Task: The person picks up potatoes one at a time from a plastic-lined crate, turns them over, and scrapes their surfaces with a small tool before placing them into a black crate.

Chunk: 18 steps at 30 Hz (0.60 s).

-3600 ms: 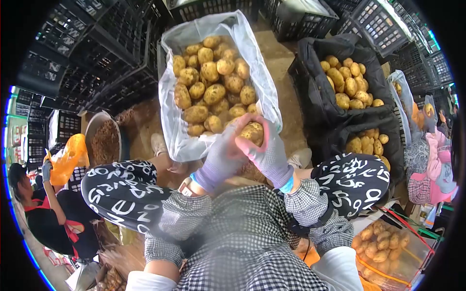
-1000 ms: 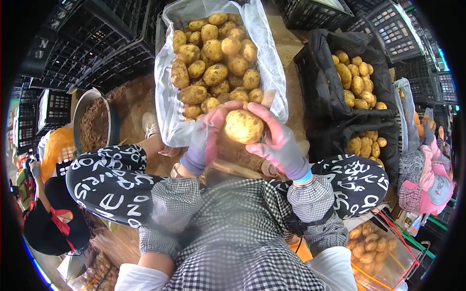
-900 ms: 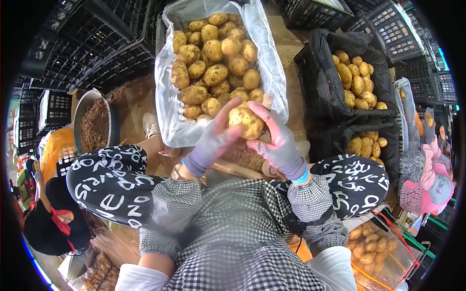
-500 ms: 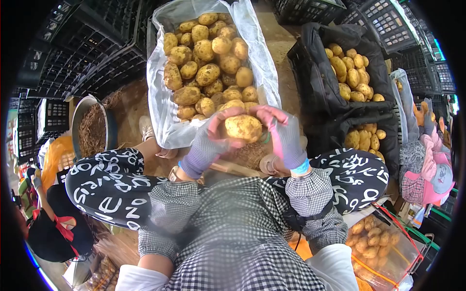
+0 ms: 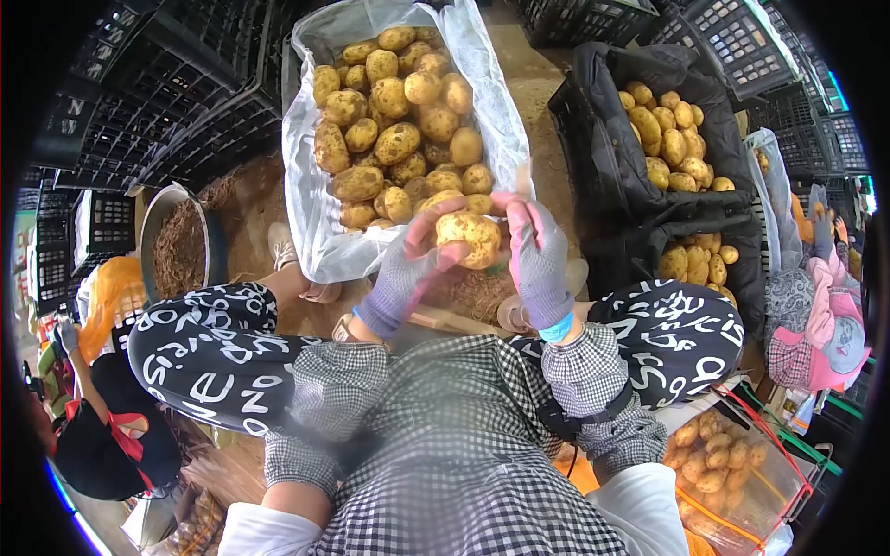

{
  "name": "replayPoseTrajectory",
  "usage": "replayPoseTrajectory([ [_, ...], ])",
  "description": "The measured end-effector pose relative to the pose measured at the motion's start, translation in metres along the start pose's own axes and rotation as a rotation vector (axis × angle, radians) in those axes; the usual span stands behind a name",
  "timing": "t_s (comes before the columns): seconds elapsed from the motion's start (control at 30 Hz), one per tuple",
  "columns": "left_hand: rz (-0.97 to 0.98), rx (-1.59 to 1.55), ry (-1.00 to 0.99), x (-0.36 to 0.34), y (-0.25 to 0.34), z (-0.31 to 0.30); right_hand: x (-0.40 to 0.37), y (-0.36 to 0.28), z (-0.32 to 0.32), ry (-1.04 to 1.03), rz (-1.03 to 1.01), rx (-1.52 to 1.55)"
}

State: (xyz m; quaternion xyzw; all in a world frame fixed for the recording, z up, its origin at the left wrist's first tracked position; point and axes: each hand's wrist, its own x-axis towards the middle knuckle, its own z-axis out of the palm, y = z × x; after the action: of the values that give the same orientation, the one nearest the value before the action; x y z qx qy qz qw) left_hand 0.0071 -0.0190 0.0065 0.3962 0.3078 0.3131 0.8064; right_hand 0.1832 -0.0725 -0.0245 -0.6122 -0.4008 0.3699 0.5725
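"What's held?"
"The grey-purple, pink-palmed gloved left hand (image 5: 406, 271) is curled round an oval, yellow-brown, dirt-flecked potato (image 5: 471, 239)."
"And the other?"
"The matching gloved right hand (image 5: 541, 263) is loosely open just beside it; I can't tell whether they touch."
"Beyond?"
"Ahead, a white-lined rectangular container (image 5: 505, 139) of heaped potatoes (image 5: 399, 144); rightward, black-lined crates (image 5: 603, 153)."

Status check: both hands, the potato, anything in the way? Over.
Left hand gripping potato. Right hand open beside it, contact unclear. Potato up by the near end of the white-lined crate. No obstruction seen around it.
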Motion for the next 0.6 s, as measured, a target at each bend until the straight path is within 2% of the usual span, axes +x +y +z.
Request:
replayPoseTrajectory([
  [0.07, 0.092, 0.124, -0.026, 0.005, -0.012, -0.005, 0.003, -0.018, 0.006, 0.119, -0.297, -0.353],
  [0.1, 0.132, 0.188, -0.039, 0.005, -0.018, -0.008, 0.001, -0.014, 0.014, 0.142, -0.398, -0.424],
  [0.2, 0.182, 0.461, -0.09, 0.002, -0.023, -0.009, -0.007, -0.028, 0.008, -0.093, 0.103, -0.342],
  [0.23, 0.209, 0.41, -0.086, 0.003, -0.023, -0.008, -0.001, -0.031, 0.0, -0.163, 0.233, -0.315],
  [0.33, 0.296, 0.253, -0.064, 0.004, -0.022, -0.004, 0.005, -0.032, -0.005, -0.262, 0.09, -0.106],
  [0.37, 0.27, 0.264, -0.026, 0.008, -0.021, -0.005, 0.003, -0.062, -0.002, -0.36, 0.188, 0.077],
  [0.43, 0.215, 0.288, 0.058, 0.021, -0.014, -0.014, -0.002, -0.058, -0.004, -0.334, 0.232, 0.031],
  [0.47, 0.122, 0.303, 0.158, 0.028, -0.009, -0.019, -0.002, -0.054, -0.006, -0.316, 0.253, 0.013],
  [0.5, 0.028, 0.317, 0.256, 0.035, -0.004, -0.025, 0.002, -0.045, -0.015, -0.326, 0.04, 0.088],
  [0.57, -0.084, 0.683, 0.343, 0.052, 0.002, -0.039, 0.012, -0.037, -0.037, -0.115, 0.313, 0.776],
  [0.6, -0.1, 1.035, 0.328, 0.063, 0.0, -0.05, 0.022, -0.037, -0.057, 0.004, 0.192, 0.887],
])
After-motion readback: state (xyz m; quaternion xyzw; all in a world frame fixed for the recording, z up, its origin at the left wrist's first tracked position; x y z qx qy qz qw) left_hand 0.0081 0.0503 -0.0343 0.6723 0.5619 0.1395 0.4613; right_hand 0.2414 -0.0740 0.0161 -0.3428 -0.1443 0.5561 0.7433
